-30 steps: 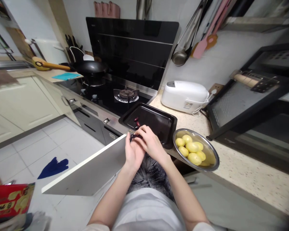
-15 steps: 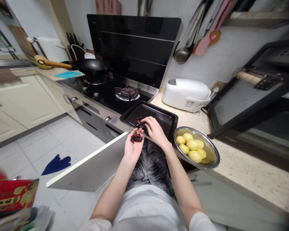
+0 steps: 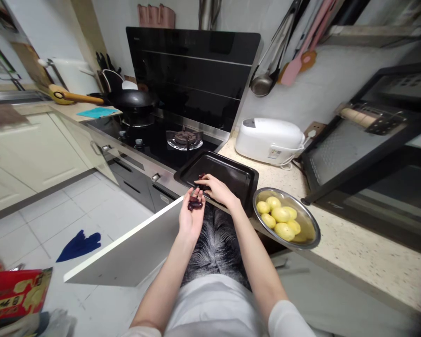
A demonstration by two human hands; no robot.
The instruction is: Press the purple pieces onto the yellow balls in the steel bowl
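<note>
My left hand (image 3: pixel 190 213) is palm up and cupped around several glossy, dark red oblong pieces (image 3: pixel 195 205), like dates or small sausages; their exact kind is unclear. Just beyond it, my right hand (image 3: pixel 215 189) reaches over the front left corner of a black baking tray (image 3: pixel 228 173), palm down. Its bent fingers are on more dark red pieces (image 3: pixel 201 176) at the tray, partly covering them. The tray straddles the stove's edge and the counter, and its right side is bare.
Right of the tray, a steel bowl (image 3: pixel 314 234) holds several peeled potatoes (image 3: pixel 280 214). A white appliance (image 3: pixel 270 140) and a black oven (image 3: pixel 379 187) stand behind. On the stove (image 3: pixel 147 145) sits a wok (image 3: pixel 133 99). An open cabinet door (image 3: pixel 133 252) juts out at my left; a blue cloth (image 3: pixel 79 245) lies on the floor.
My right hand has moved left and down, and its fingers now cover the pieces at the tray's corner. My left hand has dropped slightly, still holding its pieces. The view has shifted a little.
</note>
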